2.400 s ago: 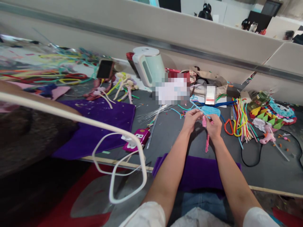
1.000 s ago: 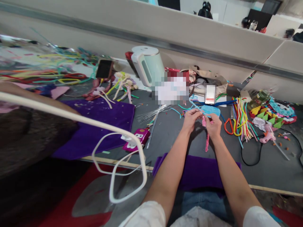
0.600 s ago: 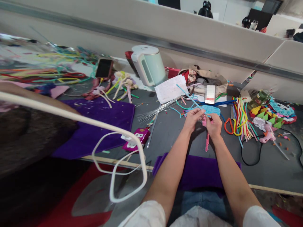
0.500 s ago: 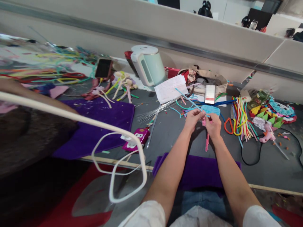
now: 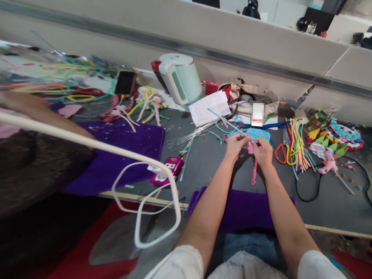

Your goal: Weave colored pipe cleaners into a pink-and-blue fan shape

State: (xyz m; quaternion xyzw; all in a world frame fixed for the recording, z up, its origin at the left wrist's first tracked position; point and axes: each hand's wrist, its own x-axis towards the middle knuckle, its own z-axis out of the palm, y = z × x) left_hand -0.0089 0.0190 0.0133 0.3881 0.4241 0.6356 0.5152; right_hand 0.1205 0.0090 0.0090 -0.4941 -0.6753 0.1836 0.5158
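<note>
A light-blue pipe cleaner [image 5: 222, 119] runs up and left from between my fingertips. My left hand [image 5: 236, 145] pinches it, and my right hand [image 5: 262, 152] pinches close beside, thumbs nearly touching. Just beyond the hands lies a light-blue fuzzy piece [image 5: 258, 134] made of rows. Pink fuzzy pipe-cleaner work [image 5: 254, 172] shows below and between the hands, partly hidden by them. Orange-handled scissors [image 5: 280, 154] rest right of my right hand, next to a bundle of coloured pipe cleaners [image 5: 298, 143].
Behind stand a pale-green kettle [image 5: 188, 81], a written sheet [image 5: 209, 108] and a beige bag [image 5: 267, 95]. A glue gun [image 5: 328, 164] and its black cord lie right. A white tube loop [image 5: 157, 244] hangs at the front left. Another person's arm [image 5: 52, 120] reaches in from the left.
The free end of the light-blue pipe cleaner has swung slightly left. Both hands stay in nearly the same place. The other person's arm at left has shifted a little.
</note>
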